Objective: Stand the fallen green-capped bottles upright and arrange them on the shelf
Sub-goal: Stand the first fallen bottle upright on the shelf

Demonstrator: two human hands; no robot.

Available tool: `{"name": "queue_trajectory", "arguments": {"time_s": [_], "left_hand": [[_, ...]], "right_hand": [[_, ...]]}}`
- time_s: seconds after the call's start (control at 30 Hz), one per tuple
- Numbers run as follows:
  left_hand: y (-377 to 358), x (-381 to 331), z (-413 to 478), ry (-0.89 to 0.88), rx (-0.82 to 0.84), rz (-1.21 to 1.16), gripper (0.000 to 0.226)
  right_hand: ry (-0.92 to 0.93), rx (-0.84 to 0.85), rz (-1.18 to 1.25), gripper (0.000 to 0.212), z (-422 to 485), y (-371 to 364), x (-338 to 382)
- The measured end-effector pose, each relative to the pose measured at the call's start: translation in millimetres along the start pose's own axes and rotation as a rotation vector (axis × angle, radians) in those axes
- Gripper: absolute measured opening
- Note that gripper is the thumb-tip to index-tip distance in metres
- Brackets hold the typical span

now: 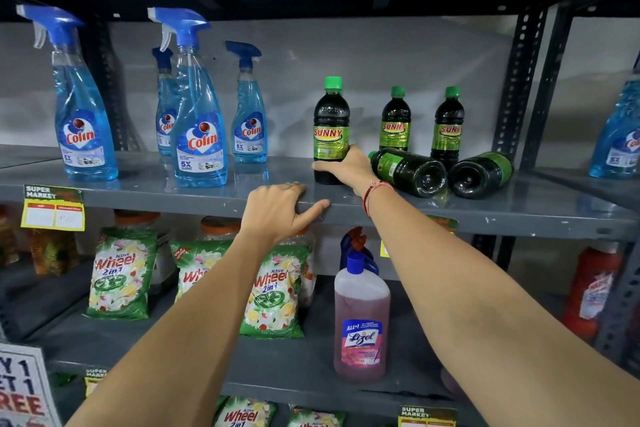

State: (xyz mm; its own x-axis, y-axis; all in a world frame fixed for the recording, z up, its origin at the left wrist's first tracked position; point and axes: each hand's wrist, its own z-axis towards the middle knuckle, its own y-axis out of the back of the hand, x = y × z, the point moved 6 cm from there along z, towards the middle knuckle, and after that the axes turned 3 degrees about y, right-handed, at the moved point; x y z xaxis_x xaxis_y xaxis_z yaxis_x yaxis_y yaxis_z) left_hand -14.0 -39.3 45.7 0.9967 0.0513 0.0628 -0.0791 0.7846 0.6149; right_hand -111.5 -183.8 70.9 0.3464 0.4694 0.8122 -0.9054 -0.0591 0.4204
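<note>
Four blue spray bottles (200, 107) are seen upright at the left of the grey shelf (214, 199). The left hand (277, 210) is laid on the shelf's front edge, fingers curled over it, nothing held. The right hand (346, 168) is wrapped around the lower body of an upright bottle (331, 121). To its right, two fallen bottles (408, 172) are shown on their sides, bases outward; behind them, two more bottles (396, 120) are seen upright.
</note>
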Motion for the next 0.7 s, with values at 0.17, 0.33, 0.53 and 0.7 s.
{"name": "queue_trajectory", "arguments": {"time_s": [0.17, 0.33, 0.53, 0.7], "left_hand": [[1, -1, -1, -0.008, -0.010, 0.007, 0.102], [1, -1, -2, -0.013, -0.005, 0.019, 0.095], [0, -1, -2, -0.032, -0.024, 0.024, 0.082], [1, -1, -2, -0.039, -0.048, 0.042, 0.088]], "right_hand": [[0.054, 0.013, 0.001, 0.068, -19, 6, 9], [0.131, 0.031, 0.016, 0.053, -47, 15, 21], [0.151, 0.048, 0.051, 0.053, -64, 21, 26], [0.152, 0.060, 0.056, 0.050, -67, 22, 27]]}}
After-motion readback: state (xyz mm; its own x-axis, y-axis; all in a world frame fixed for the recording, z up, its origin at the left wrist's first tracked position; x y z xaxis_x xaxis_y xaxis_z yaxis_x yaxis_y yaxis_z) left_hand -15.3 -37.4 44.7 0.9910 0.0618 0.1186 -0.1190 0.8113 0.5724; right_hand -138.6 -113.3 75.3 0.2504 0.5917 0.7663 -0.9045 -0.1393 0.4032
